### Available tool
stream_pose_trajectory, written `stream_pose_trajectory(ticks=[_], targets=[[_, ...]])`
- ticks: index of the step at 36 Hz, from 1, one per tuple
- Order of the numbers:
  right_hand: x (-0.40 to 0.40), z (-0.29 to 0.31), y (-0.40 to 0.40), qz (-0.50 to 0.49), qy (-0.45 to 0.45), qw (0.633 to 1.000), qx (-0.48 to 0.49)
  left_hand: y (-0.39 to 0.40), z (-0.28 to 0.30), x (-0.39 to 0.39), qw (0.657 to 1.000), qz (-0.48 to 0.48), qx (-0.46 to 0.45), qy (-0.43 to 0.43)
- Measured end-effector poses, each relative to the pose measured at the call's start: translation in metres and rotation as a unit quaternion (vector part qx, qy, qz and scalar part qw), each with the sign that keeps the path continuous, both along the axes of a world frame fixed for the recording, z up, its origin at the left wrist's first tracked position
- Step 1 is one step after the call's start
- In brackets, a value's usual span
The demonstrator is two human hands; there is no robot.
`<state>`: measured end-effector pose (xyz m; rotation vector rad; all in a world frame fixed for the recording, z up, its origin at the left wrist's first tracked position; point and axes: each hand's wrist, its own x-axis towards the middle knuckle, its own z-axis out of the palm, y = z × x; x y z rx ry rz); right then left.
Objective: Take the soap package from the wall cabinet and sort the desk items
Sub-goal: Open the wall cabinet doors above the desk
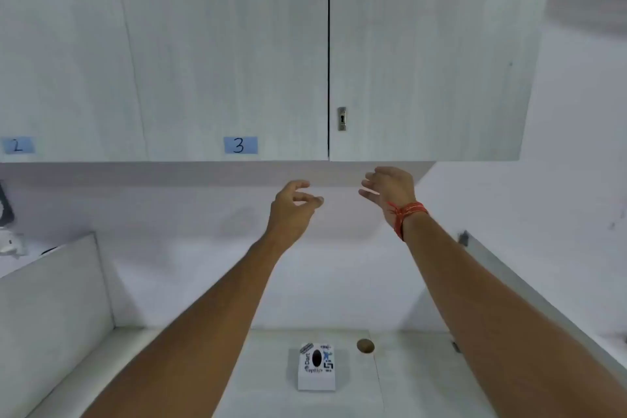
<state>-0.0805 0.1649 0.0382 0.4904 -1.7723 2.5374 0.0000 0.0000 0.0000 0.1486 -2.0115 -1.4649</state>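
Landmark: we take the wall cabinet (305,61) as reference for every position below.
Cabinet state: both doors are closed; the door labelled 3 (240,145) meets its neighbour at a dark seam, and a small keyhole plate (342,118) sits just right of that seam.
Left hand (293,205): raised just below the cabinet's bottom edge, left of the seam, fingers loosely curled and grasping nothing.
Right hand (390,188): raised just below the same edge, right of the seam, fingers spread and released, holding nothing; a red thread band (405,214) circles the wrist.
Soap package: not visible; we judge it is behind the closed doors, though we cannot confirm which door.
Desk (407,377): well below the cabinet; a small white box with stickers (317,368) stands on it, and a round cable hole (365,345) lies just beside the box.
Left margin: blurred items beyond a white divider panel (51,299); possibly cabling, too unclear to name.
Progress: we judge the task at its start. No door is opened, no package retrieved, no desk item sorted.
Remaining: open the door, take the package, sort the desk.
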Motion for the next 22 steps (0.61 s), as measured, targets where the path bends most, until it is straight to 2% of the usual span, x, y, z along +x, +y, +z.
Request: stream_pose_trajectory(ticks=[4,7,15,22], targets=[[-0.026,0.007,-0.014,0.028,-0.059,0.997,-0.050,0.005,-0.004,-0.031,1.000,-0.001,-0.001,-0.017],[-0.038,0.014,-0.025,0.047,-0.085,0.994,-0.053,0.005,0.000,-0.049,0.999,0.007,-0.020,-0.026],[-0.042,0.018,-0.038,0.028,-0.125,0.982,-0.135,0.005,0.007,-0.067,0.999,-0.006,-0.021,-0.033],[-0.018,0.014,-0.024,-0.012,-0.132,0.984,-0.122,0.017,0.020,-0.048,0.998,-0.033,-0.041,-0.018]])
